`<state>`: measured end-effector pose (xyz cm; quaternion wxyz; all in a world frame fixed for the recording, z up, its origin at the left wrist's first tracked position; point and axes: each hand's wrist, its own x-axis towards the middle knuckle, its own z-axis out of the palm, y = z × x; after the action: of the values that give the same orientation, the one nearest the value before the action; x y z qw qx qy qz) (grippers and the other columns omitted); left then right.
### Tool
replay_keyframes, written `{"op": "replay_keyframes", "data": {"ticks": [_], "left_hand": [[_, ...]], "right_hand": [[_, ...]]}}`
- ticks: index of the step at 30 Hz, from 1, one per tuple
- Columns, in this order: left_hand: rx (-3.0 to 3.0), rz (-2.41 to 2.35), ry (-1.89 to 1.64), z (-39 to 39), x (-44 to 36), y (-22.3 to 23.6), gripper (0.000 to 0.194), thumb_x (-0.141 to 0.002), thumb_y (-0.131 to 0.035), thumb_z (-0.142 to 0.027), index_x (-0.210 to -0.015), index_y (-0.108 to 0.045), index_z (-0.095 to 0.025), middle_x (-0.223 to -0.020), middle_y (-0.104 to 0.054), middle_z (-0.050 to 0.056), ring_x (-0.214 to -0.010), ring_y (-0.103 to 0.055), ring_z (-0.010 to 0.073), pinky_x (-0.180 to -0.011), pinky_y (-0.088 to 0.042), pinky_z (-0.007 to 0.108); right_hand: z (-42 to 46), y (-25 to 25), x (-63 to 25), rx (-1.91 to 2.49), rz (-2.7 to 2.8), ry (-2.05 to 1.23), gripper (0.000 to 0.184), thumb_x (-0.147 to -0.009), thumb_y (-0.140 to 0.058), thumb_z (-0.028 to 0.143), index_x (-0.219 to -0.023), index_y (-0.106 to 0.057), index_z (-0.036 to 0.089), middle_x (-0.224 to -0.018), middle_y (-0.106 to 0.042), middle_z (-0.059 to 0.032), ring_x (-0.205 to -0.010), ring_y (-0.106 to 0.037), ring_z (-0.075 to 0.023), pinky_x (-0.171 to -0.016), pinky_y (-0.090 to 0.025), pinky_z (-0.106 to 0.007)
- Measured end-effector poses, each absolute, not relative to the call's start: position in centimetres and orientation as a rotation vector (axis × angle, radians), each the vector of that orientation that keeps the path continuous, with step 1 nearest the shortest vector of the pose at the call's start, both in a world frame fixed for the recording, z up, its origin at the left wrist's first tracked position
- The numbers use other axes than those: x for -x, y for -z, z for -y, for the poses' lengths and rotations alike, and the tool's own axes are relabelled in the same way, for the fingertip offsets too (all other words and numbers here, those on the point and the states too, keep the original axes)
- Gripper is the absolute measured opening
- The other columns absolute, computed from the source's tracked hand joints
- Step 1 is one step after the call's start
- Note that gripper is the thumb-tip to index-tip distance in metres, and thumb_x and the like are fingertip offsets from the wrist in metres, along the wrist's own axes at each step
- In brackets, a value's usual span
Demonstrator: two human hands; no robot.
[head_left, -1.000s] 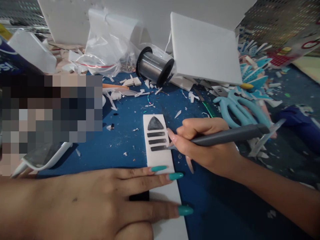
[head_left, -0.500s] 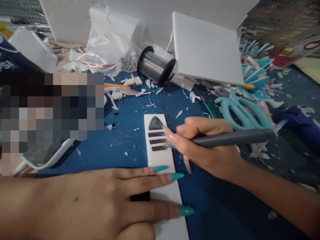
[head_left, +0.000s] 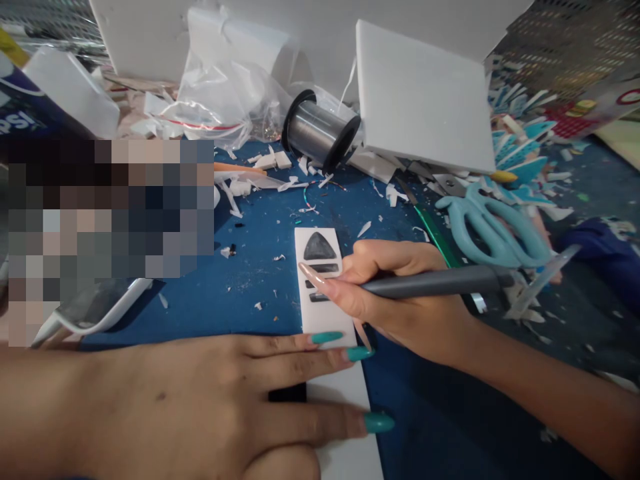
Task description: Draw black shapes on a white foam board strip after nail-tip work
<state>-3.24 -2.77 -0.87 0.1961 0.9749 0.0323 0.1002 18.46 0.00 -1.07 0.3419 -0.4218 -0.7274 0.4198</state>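
Note:
A narrow white foam strip (head_left: 327, 320) lies on the blue mat (head_left: 250, 280), with a dark triangle and dark bars cut or marked near its far end. My left hand (head_left: 225, 400) lies flat on the strip's near part, fingers stretched out, teal nails showing. My right hand (head_left: 400, 300) is closed round a grey pen-like tool (head_left: 440, 283). Its tip is hidden behind my fingers, over the dark bars on the strip.
Teal scissors (head_left: 493, 223) lie to the right of my right hand. A black spool (head_left: 320, 132), a white foam block (head_left: 425, 100), a plastic bag (head_left: 225, 93) and foam scraps crowd the back. A blurred-out patch covers the left. A white-edged object (head_left: 95, 310) lies beneath it.
My right hand has slid left across the strip, so its fingers now cover most of the dark bars. The left hand has stayed pressed on the strip.

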Motion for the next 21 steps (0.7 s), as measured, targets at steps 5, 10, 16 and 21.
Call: {"op": "replay_keyframes", "data": {"ticks": [5,10,16,21], "left_hand": [[-2.736,-0.085,-0.272,2.70,3.15,0.97,0.021,-0.091,-0.048,-0.035,-0.097,-0.064,-0.022,-0.143,-0.047,-0.004,-0.139,-0.033,0.0257,-0.112,-0.038,0.034],[-2.735,-0.068,-0.280,2.76,3.22,0.91,0.020,-0.089,-0.051,-0.035,-0.097,-0.065,-0.022,-0.143,-0.048,-0.005,-0.138,-0.035,0.0258,-0.112,-0.039,0.034],[-2.718,-0.100,-0.298,2.85,3.23,0.97,0.020,-0.091,-0.049,-0.034,-0.097,-0.065,-0.023,-0.142,-0.049,-0.006,-0.138,-0.034,0.0236,-0.113,-0.036,0.031],[-2.681,-0.102,-0.301,2.81,3.27,1.01,0.021,-0.092,-0.047,-0.033,-0.096,-0.066,-0.023,-0.142,-0.049,-0.005,-0.139,-0.033,0.0233,-0.114,-0.036,0.033]], "right_hand": [[-0.07,1.03,-18.48,1.082,1.935,-1.082,0.035,-0.082,-0.065,0.018,-0.054,-0.044,0.017,-0.050,-0.037,0.0080,-0.043,-0.034,-0.0036,-0.038,-0.025,-0.019],[0.04,1.00,-18.49,1.115,1.934,-1.083,0.038,-0.082,-0.065,0.017,-0.053,-0.041,0.018,-0.049,-0.038,0.0071,-0.042,-0.034,-0.0049,-0.038,-0.025,-0.021],[0.02,0.79,-18.46,1.070,1.904,-1.190,0.038,-0.081,-0.063,0.015,-0.053,-0.038,0.018,-0.045,-0.041,0.0077,-0.038,-0.038,-0.0045,-0.036,-0.024,-0.021],[-0.10,0.67,-18.44,1.097,1.910,-1.204,0.037,-0.081,-0.062,0.014,-0.053,-0.038,0.019,-0.046,-0.041,0.0071,-0.038,-0.036,-0.0051,-0.036,-0.023,-0.023]]}}
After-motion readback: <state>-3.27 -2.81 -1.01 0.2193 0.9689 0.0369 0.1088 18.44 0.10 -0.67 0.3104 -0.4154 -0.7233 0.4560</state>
